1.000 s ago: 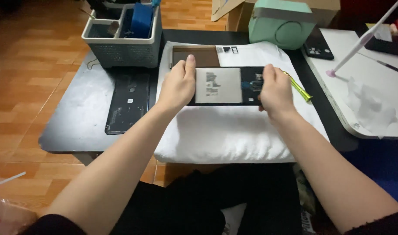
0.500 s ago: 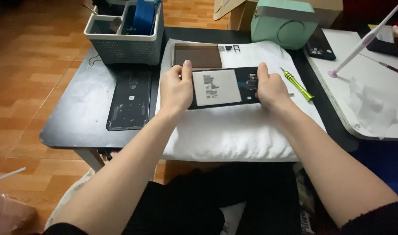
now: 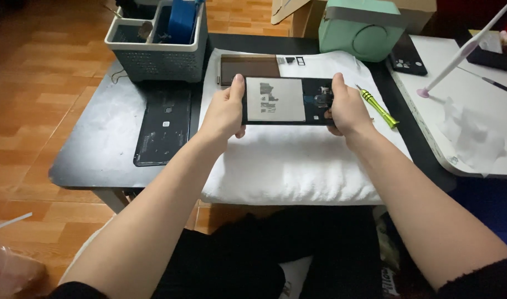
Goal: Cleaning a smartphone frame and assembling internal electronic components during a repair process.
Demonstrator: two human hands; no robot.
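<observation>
Left hand [image 3: 224,113] and right hand [image 3: 347,108] each clamped on one short end of an opened black rectangular phone body [image 3: 288,101] with a grey inner plate, held level just above a folded white towel [image 3: 297,166] on a low black table [image 3: 98,149]. Just behind, a brown-faced flat panel [image 3: 250,67]; beside the right hand, a yellow-green screwdriver [image 3: 378,107]. Farther left, a flat black back cover [image 3: 163,125] and a grey perforated plastic basket [image 3: 156,55]; farther back, a mint-green box-shaped device [image 3: 369,27].

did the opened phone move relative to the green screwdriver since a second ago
No. The opened phone sits just left of the green screwdriver, as before; only the camera view shifted.
</observation>
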